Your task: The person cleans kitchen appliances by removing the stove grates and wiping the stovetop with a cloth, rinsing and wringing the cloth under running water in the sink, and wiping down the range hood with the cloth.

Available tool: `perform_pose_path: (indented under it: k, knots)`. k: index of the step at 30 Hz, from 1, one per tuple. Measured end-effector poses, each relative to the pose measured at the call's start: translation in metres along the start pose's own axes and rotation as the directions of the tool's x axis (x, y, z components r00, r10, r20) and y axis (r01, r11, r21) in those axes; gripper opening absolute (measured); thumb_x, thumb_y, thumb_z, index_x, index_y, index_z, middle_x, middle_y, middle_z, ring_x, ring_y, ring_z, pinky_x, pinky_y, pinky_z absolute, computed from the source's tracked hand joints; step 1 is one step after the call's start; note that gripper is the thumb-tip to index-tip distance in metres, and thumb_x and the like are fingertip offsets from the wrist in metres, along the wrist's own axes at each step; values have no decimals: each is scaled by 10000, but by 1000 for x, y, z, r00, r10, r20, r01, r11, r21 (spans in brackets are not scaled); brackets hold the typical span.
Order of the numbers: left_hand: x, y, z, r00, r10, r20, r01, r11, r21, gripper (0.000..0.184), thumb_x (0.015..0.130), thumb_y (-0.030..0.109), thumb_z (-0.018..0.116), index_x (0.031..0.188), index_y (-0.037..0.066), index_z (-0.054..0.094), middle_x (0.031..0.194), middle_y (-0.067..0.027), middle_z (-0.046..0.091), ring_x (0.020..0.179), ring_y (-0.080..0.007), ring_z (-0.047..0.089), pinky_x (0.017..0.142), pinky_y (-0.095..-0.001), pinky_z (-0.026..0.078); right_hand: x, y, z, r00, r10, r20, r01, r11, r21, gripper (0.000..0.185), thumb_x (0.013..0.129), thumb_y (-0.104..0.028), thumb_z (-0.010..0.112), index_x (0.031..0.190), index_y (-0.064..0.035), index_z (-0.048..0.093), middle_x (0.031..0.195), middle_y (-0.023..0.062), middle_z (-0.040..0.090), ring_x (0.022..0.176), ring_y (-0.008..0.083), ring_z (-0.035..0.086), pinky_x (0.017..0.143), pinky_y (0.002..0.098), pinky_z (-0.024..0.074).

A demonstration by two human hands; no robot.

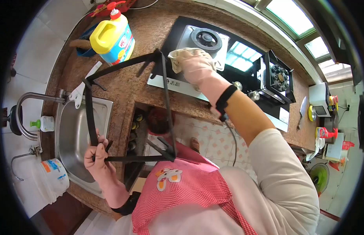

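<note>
Gripping a black frame [90, 113] on one side, pressing a cloth [176, 65] on the other

The left hand [99, 154] has its fingers closed around the lower left corner of the frame. The square of thin dark bars hangs tilted in the air over the front edge of the counter [152, 29], between the sink [76, 133] and the stove [238, 72]. Short prongs stick out from its corners. One upper corner comes just beside the cloth; whether the two touch, I cannot tell.

The right hand [193, 64] reaches across to the stove, with the pale, bunched cloth beneath it, near the left burner [206, 38]. Its fingertips are hidden, so I cannot tell whether they pinch the cloth or lie spread on it. Both wrists wear a pink covering with a black band.

Around the hands, a yellow bottle [111, 39] with a red pump top stands on the counter behind the sink, and a white tool [88, 82] lies near the sink's rim, partly covered from view by the frame. A curved tap [41, 95] arches beside the sink. Across the stove is the right burner [280, 76], and a knife [303, 107] lies beyond it on the counter.
</note>
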State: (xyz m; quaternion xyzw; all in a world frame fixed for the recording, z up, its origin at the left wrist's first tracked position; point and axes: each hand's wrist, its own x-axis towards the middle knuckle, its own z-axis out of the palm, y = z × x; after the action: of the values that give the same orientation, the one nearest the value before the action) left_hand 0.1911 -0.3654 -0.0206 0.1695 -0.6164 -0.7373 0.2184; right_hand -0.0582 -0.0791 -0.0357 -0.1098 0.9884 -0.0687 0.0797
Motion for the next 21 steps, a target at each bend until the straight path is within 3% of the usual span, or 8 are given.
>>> perform_pose_path:
  k: [1,4,7,9,11,16,17,21]
  knots:
    - [0,-1,1,1000,16,-1,-16,1000,4,222,850,-3,598,646,18,515,1256,-265,535,1004,-206,598,886,-309,479,-9,4,-15,993,-100,62,108,983,-145,339,851,-201,546,1187,-168,580,1253,79,555,1192,283,501,972,376,437]
    - [0,-3,-1,999,38,-10,-38,999,26,156,830,-37,599,692,5,540,1261,-256,532,985,-192,603,872,-307,487,10,67,40,997,-38,-69,51,976,210,346,775,-117,572,1119,-142,604,1146,82,581,1091,287,538,914,353,449]
    - [1,-5,-7,997,60,-37,-61,998,-6,141,812,-48,609,698,-3,539,1265,-262,523,976,-197,602,876,-316,487,-2,103,37,957,-245,-153,241,970,-42,414,707,-5,583,1106,-110,621,1082,100,598,1038,298,564,889,341,452]
    - [1,-6,-11,995,86,-51,-88,995,-53,144,808,-53,610,695,-2,536,1264,-264,521,966,-200,602,876,-322,484,-26,78,-4,996,33,79,-30,999,-42,437,732,-27,611,1162,-103,605,1055,108,623,1002,270,600,840,332,484]
    - [2,-4,-18,995,93,-43,-95,994,-47,167,806,-60,606,677,3,520,1260,-264,523,942,-204,604,872,-324,475,-22,93,6,998,38,50,-40,999,34,204,821,-179,580,997,-95,638,972,113,642,954,287,618,823,368,499]
    - [9,-6,-22,996,81,-38,-84,991,-103,200,814,-64,595,654,11,502,1254,-262,526,918,-204,607,870,-325,474,16,89,63,979,52,-197,-79,988,-133,227,767,-199,651,963,-87,657,928,97,670,914,230,653,769,348,524]
    - [14,-7,-18,997,66,-44,-70,993,-96,210,815,-64,593,646,13,496,1249,-262,529,919,-206,607,871,-329,475,23,77,73,967,231,-110,-219,969,113,127,810,-165,596,889,-94,665,887,83,681,823,218,669,682,353,537]
    - [32,-11,11,1000,23,1,-23,997,-75,268,842,-36,579,610,25,461,1217,-268,554,959,-226,612,875,-334,482,-54,-26,38,953,-205,-225,194,979,-66,230,725,-184,639,949,-137,649,1009,61,597,865,267,608,672,389,516]
